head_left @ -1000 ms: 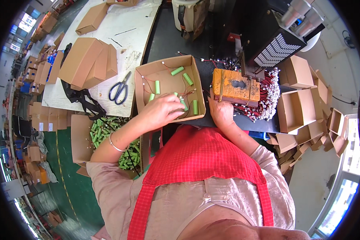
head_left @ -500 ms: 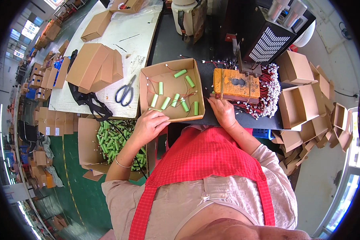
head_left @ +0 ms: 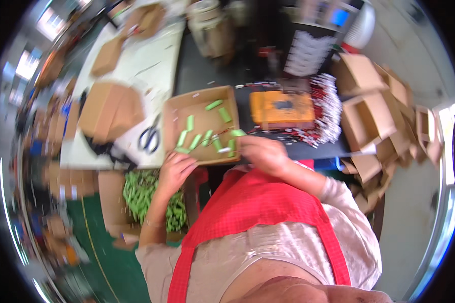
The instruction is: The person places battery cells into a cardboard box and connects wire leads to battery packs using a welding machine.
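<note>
Your left hand [head_left: 176, 169] rests at the near left corner of the tray [head_left: 179, 108], a shallow cardboard box on the bench [head_left: 136, 81]; its fingers are curled loosely, and the blur keeps you from telling whether they pinch anything. Your right hand [head_left: 263, 154] sits at the tray's near right corner with its grip closed on a green cell [head_left: 237, 133] that pokes out above the fingers. More green cells [head_left: 194, 141] lie loose in the tray, some near your left fingertips, two up toward the far side. Just right of the tray stands an orange block [head_left: 282, 107], with a heap of red and white wires [head_left: 326, 113] beside it. Scissors [head_left: 149, 137] lie left of the tray. Below the bench edge, by your left forearm, an open carton holds a pile of green cells [head_left: 144, 189]. Empty small cartons [head_left: 384, 116] are stacked at your right.
</note>
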`<action>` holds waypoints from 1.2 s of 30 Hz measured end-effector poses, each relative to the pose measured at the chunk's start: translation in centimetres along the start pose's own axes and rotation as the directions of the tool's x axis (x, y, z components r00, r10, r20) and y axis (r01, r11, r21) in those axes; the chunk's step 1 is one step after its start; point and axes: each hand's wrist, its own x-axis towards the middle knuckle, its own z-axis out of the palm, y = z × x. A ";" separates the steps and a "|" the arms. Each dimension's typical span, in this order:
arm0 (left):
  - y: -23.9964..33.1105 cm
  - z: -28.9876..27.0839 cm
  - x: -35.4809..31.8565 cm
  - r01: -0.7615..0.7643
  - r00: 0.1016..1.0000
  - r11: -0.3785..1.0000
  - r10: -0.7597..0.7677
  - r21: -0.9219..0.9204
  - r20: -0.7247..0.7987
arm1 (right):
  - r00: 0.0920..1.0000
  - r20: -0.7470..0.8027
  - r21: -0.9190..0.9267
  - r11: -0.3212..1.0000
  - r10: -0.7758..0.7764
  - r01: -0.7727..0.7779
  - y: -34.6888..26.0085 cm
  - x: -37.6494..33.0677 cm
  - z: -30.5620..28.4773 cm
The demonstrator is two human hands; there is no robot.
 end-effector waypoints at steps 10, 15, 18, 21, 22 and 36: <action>3.4 0.8 3.4 -0.205 0.957 0.976 0.216 0.076 -0.194 | 0.967 -0.254 -0.249 0.965 0.016 -0.081 3.1 -5.6 -8.7; 10.3 5.8 7.2 -0.311 0.950 0.914 0.292 -0.261 -0.112 | 0.803 -0.507 -0.653 0.469 0.313 -0.595 3.3 -13.7 -18.1; 13.2 10.5 10.5 -0.415 0.896 0.808 0.443 -0.418 -0.034 | 0.685 -0.353 -0.603 0.405 0.637 -0.688 3.8 -19.4 -18.9; 15.2 14.9 13.2 -0.432 0.849 0.727 0.527 -0.533 0.030 | 0.715 -0.429 -0.636 0.378 0.552 -0.673 2.0 -20.8 -20.0; 15.9 15.8 13.6 -0.431 0.839 0.717 0.542 -0.548 0.049 | 0.713 -0.461 -0.611 0.394 0.528 -0.687 0.8 -20.8 -20.9; 27.7 21.5 25.8 0.062 0.936 0.586 0.246 -0.808 0.250 | 0.432 -0.891 -0.453 -0.249 0.139 -0.856 6.6 -31.4 -45.0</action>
